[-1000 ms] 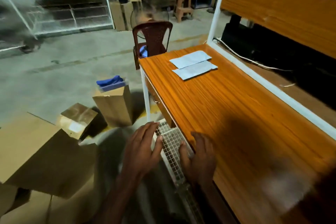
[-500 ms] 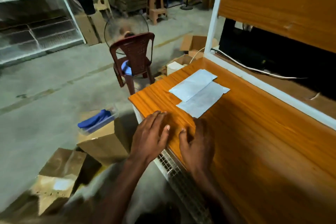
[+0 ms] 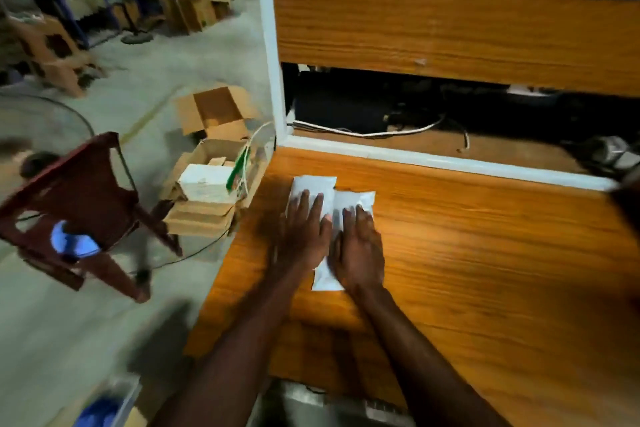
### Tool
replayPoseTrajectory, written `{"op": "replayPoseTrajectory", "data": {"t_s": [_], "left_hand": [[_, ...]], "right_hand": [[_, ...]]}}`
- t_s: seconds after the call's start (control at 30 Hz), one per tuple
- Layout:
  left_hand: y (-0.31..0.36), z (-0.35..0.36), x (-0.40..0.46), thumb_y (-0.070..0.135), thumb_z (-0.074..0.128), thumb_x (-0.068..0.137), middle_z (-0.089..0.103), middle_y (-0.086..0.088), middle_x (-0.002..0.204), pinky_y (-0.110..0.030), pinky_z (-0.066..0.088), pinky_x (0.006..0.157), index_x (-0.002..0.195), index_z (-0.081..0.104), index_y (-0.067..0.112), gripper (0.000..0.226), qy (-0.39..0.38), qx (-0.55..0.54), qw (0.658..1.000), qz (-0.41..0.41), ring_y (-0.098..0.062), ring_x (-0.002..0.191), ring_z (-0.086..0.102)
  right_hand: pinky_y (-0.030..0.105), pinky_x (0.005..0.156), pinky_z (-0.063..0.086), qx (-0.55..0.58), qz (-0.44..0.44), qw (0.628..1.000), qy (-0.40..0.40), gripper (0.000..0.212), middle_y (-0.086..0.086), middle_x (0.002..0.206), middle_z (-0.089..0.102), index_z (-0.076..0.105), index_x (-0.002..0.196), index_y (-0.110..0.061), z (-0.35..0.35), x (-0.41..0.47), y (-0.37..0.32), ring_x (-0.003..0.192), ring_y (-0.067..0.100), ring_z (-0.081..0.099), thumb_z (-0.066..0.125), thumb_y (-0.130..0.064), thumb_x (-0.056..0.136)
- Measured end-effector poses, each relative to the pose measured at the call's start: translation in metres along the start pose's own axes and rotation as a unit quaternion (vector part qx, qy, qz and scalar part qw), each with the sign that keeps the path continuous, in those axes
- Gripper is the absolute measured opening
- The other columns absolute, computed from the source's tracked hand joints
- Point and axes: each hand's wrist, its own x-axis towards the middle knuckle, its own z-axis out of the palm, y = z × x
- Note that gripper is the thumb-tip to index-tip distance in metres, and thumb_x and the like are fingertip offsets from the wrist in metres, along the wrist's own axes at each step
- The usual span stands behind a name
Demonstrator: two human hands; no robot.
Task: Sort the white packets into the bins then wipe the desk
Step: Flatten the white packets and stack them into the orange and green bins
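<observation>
Two white packets lie side by side on the orange wooden desk (image 3: 485,270), near its left end. My left hand (image 3: 304,229) rests flat on the left packet (image 3: 313,185), fingers spread. My right hand (image 3: 358,248) lies flat on the right packet (image 3: 360,199), covering its middle; the packet's near end shows under my wrist. Neither hand has closed around a packet. No bin for the packets is clearly visible.
A white-framed wooden back panel (image 3: 450,28) rises behind the desk, with cables in the gap below it. Left of the desk stand open cardboard boxes (image 3: 214,184) and a dark red plastic chair (image 3: 79,204). A clear container with blue cloth (image 3: 104,409) sits at bottom left.
Both hands have moved forward from the desk's near edge onto the two packets. The view has swung toward the packets and the back panel.
</observation>
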Motion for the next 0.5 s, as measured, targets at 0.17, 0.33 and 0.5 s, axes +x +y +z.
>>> {"op": "replayPoseTrajectory", "data": {"t_s": [0.17,0.33,0.5], "left_hand": [[-0.036,0.016,0.021,0.053,0.020,0.101,0.001,0.000,0.165,-0.054,0.007,0.119,0.154,0.008,0.037,0.057,-0.120,0.079,0.989,0.039,-0.026,0.151,-0.003],[-0.045,0.001,0.021,0.056,0.019,0.099,0.003,0.000,0.164,-0.056,0.007,0.117,0.154,0.014,0.037,0.058,-0.074,0.056,0.993,0.067,-0.028,0.150,-0.002],[-0.044,0.006,0.037,0.064,0.026,0.095,0.003,0.000,0.165,-0.060,0.008,0.115,0.152,0.013,0.042,0.063,-0.103,0.083,0.987,0.089,-0.033,0.150,-0.002]], "right_hand": [[0.054,0.120,0.021,-0.083,0.039,0.988,-0.128,0.068,0.014,0.167,0.014,0.027,0.157,-0.018,0.005,0.006,-0.001,0.154,0.035,0.012,0.010,-0.050,0.099],[0.057,0.119,0.017,-0.105,0.088,0.987,-0.082,0.059,0.012,0.168,0.010,0.030,0.153,-0.021,-0.004,-0.001,-0.006,0.154,0.035,0.006,0.025,-0.053,0.103],[0.062,0.119,0.002,-0.111,0.125,0.979,-0.117,0.069,0.007,0.168,-0.016,0.005,0.159,-0.039,0.011,0.001,-0.018,0.153,0.039,-0.014,0.010,-0.066,0.095]]}}
